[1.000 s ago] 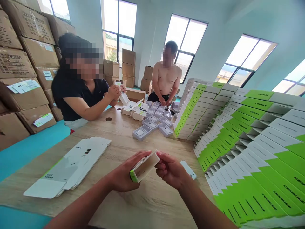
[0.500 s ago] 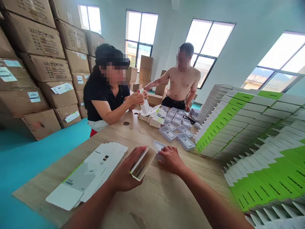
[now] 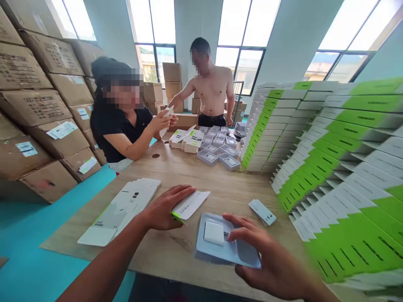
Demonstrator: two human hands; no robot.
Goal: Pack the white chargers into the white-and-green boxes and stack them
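My left hand (image 3: 168,207) is closed round a white and green carton (image 3: 190,204), whose white face is turned up. My right hand (image 3: 262,249) grips a shallow clear plastic tray (image 3: 204,251) from its right side, thumb under the near edge and fingers reaching inside. A flat white square piece (image 3: 214,233) lies in the tray's left part. Left of my left hand, a fanned pile of flat white cartons (image 3: 126,209) rests on the table. A small stack of printed cards (image 3: 262,212) lies beyond my right hand.
Tall stacks of white and green boxes (image 3: 333,155) line the right side of the wooden table (image 3: 176,167). Several plastic trays (image 3: 217,144) and cartons (image 3: 192,140) sit at the far end. Two people (image 3: 121,121) are across the table. Large cardboard boxes (image 3: 40,113) are piled left.
My right hand has brought the plastic tray nearer, to the right of the carton. The carton has turned; its open end no longer faces me. The view has shifted, showing the cards.
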